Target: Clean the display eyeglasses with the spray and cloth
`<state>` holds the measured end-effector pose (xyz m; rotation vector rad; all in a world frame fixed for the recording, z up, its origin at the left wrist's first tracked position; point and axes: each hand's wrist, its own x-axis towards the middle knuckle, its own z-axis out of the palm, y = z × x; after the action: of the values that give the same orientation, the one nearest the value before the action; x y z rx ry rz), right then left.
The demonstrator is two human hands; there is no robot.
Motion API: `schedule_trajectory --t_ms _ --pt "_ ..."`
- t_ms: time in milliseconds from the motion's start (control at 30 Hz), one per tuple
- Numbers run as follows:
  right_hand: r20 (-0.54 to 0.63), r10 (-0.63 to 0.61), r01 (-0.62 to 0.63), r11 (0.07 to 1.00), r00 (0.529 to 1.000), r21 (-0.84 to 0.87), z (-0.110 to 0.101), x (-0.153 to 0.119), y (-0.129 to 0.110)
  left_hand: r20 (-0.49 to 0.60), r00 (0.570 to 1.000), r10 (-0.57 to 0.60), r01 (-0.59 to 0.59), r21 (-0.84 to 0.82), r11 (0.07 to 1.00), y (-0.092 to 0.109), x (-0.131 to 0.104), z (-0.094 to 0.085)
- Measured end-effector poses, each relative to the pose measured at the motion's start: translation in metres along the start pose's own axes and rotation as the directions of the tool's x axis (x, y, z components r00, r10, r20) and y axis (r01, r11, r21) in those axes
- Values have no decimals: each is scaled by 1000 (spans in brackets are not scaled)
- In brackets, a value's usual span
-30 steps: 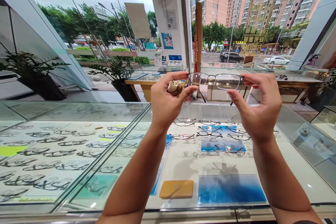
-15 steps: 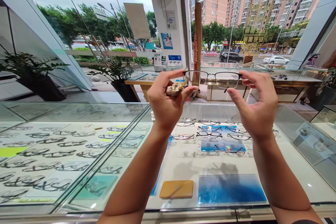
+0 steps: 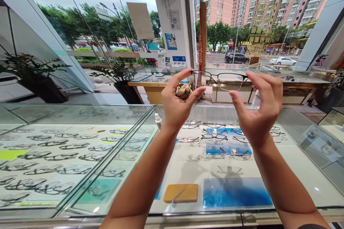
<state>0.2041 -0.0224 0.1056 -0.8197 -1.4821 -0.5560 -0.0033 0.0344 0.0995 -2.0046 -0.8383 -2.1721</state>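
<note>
A pair of dark half-rim glasses (image 3: 214, 75) is held up level above the glass counter, between my two hands. My left hand (image 3: 178, 102) grips the left end of the frame with its fingertips, and a crumpled beige cloth (image 3: 183, 91) is tucked in its palm. At the frame's right end, the fingers of my right hand (image 3: 260, 105) touch the corner, with the thumb apart below the lens. Under my forearms, a tan case (image 3: 181, 193) lies beside a blue sheet (image 3: 236, 193).
A glass display case (image 3: 64, 143) with several rows of glasses spans the left. More glasses (image 3: 214, 137) are under the glass ahead. A small white bottle (image 3: 158, 121) stands beside my left wrist. Potted plants (image 3: 126, 75) and a wooden post (image 3: 202, 39) are farther back.
My left hand has moved right with the cloth and glasses, uncovering the white bottle. The glasses are angled slightly differently. My right thumb has shifted a little left.
</note>
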Motion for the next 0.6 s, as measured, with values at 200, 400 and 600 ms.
schedule_trajectory --t_ms 200,400,600 --pt "-2 -20 20 1000 1000 -6 3 -3 -6 -2 999 -42 42 -59 997 -6 -5 9" --pt "26 98 -100 991 995 88 5 -1 -6 -156 986 52 -48 28 998 2 -10 11" --pt "62 178 -188 958 982 218 9 -1 0 -217 971 100 -85 77 993 11 -16 11"
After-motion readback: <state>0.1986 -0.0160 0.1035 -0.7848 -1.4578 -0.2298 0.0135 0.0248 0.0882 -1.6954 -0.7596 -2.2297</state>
